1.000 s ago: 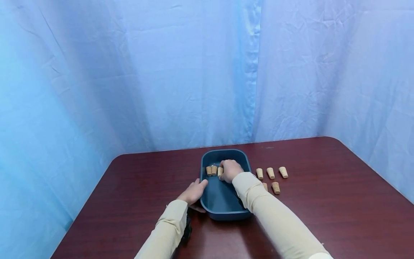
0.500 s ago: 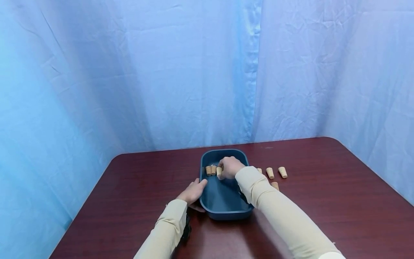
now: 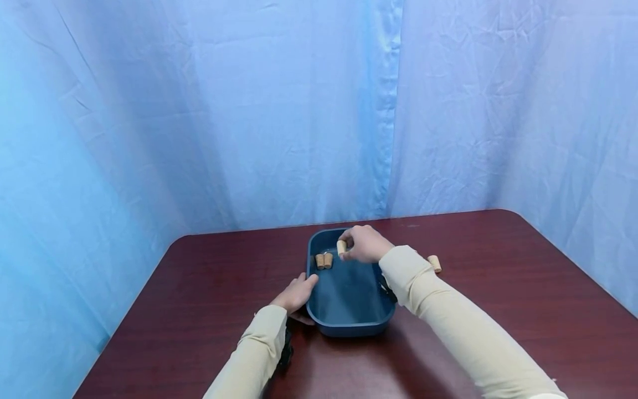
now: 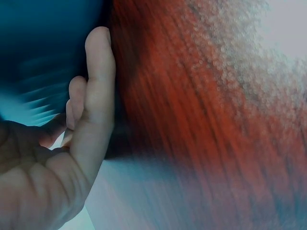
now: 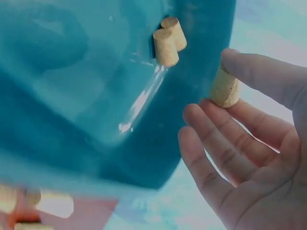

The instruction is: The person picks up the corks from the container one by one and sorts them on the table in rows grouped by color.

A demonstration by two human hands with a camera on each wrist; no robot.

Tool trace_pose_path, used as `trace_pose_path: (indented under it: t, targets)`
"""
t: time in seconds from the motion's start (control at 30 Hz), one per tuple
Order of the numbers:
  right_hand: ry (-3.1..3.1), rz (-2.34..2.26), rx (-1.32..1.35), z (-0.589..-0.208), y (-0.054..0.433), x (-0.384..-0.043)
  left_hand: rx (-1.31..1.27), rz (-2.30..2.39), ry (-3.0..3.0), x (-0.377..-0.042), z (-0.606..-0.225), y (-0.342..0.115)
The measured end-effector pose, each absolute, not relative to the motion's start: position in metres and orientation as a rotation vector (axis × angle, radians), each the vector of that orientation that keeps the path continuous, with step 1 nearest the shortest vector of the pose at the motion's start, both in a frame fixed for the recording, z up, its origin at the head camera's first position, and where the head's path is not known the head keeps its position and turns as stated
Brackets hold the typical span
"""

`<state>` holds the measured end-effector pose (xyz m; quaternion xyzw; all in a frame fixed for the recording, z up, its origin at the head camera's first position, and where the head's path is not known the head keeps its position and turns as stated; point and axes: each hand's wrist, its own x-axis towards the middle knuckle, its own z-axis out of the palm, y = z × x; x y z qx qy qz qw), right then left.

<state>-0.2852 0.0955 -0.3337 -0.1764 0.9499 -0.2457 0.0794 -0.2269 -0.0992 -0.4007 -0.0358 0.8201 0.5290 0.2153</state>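
My right hand (image 3: 368, 244) pinches a pale, tapered cork stopper (image 3: 341, 247) between thumb and fingers, raised over the far part of a dark blue rectangular tub (image 3: 344, 302). In the right wrist view the stopper (image 5: 224, 91) sits between the thumb and fingertips, the other fingers spread below it. Two browner cork stoppers (image 3: 324, 261) stand side by side inside the tub, close to its left wall. My left hand (image 3: 294, 293) holds the tub's left side, thumb over the rim. Its fingers (image 4: 98, 91) lie along the outer wall in the left wrist view.
More cork stoppers lie on the dark red wooden table (image 3: 498, 288) right of the tub; one stopper (image 3: 435, 263) shows beyond my right sleeve, which hides others. Several are partly seen at the right wrist view's lower left. Light blue curtains (image 3: 299, 111) hang behind the table.
My right hand has lifted the pale stopper from beside the two brown ones, moving up and slightly right. My right forearm now covers more stoppers on the table. The left hand keeps its hold.
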Motion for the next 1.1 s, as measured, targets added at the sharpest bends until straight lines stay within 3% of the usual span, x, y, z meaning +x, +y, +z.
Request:
trace_pose_path:
  t: [0.57,1.1]
  targets:
    - [2.823,-0.775,-0.556,-0.319,0.157,-0.279,-0.080,1.478,2.255,-0.225,-0.397,-0.100]
    - [2.855,-0.818,-0.512,-0.332,0.219,-0.274,-0.079,1.460,2.263,-0.224,-0.397,-0.100]
